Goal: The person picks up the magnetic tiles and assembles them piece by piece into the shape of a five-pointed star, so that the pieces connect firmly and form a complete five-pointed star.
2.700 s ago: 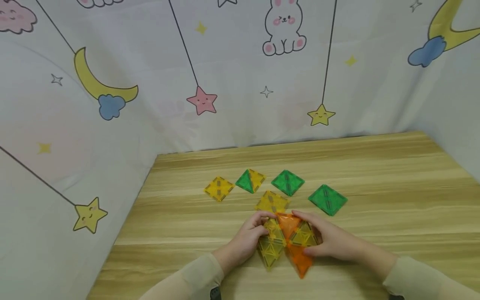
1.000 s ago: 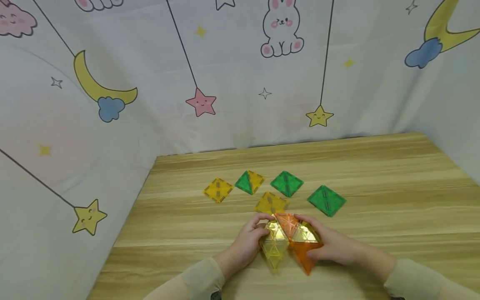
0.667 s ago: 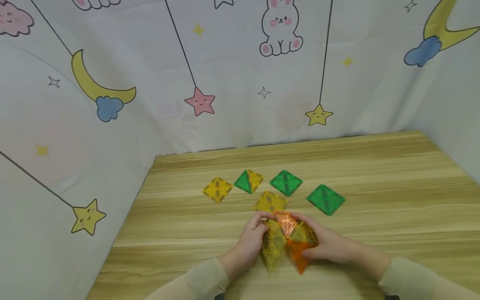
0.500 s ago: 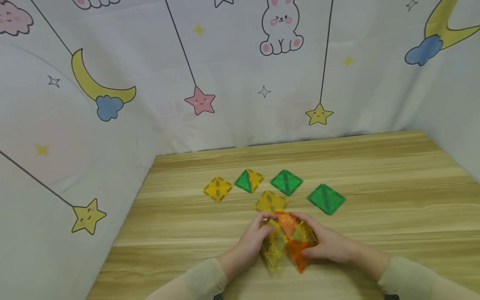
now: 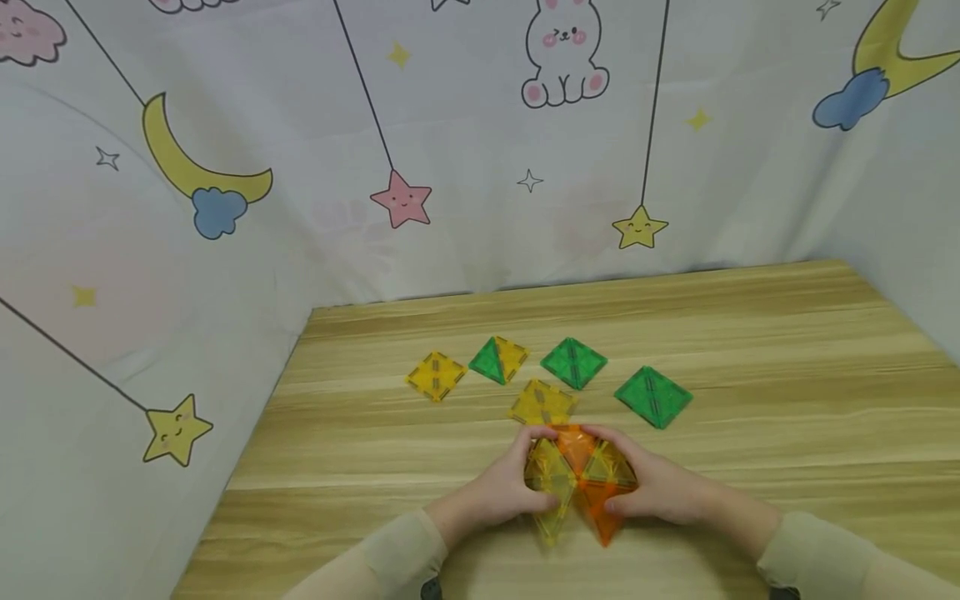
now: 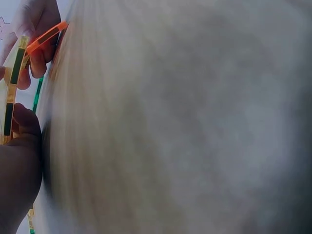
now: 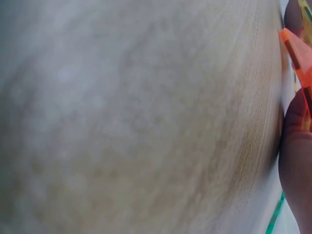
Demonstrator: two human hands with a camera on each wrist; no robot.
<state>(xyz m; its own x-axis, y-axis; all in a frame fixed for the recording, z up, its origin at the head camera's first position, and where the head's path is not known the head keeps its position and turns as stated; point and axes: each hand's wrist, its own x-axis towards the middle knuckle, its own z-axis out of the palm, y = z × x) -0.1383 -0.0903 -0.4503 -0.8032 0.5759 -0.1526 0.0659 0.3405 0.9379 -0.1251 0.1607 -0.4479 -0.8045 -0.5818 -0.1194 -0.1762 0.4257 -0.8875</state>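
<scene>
Seeing left hand (image 5: 513, 482) and right hand (image 5: 658, 485) curled round joined tiles (image 5: 594, 493), we catch these, seemingly, edge-on only from the wrists.

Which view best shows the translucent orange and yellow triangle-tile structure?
The head view shows the tile structure uncropped, though partly covered. The left wrist view catches mostly tile edges at its left border; the right wrist view, a cropped part at its right.

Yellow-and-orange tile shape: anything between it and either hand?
Nothing visible. In the head view the left hand grips the tile shape on its yellow side, and the right hand grips the opposite side, thumb on orange. The nearest loose piece, a yellow diamond, lies beyond it, not between.
</scene>
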